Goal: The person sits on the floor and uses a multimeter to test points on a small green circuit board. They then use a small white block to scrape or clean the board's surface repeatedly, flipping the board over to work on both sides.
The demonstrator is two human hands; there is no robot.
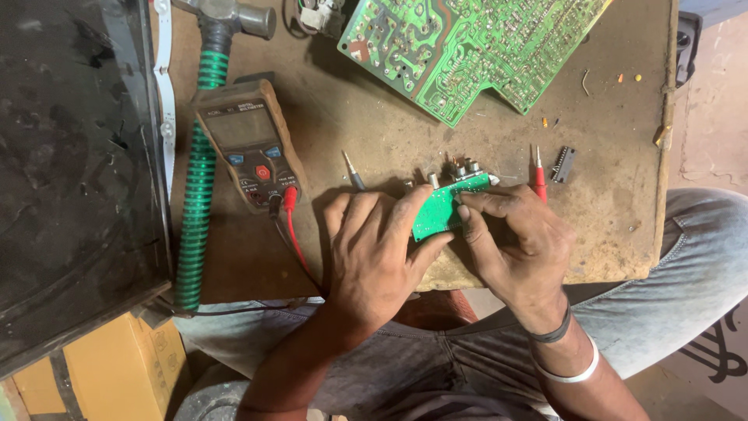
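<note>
While both hands pinch it from either side, the small green circuit board (441, 209) sits tilted just above the wooden board (374, 140), connectors up. Left hand (374, 249) steadies it; right hand (518, 242) also holds the red probe (539, 181), keeping the multimeter (251, 144) within reach.

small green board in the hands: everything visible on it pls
The small green circuit board is a narrow strip, lying tilted over the wooden worktop's near edge. Silvery round connectors line its far edge. The left hand grips its left end, thumb underneath; the right hand presses fingers on its right end. Its underside is hidden.
</note>
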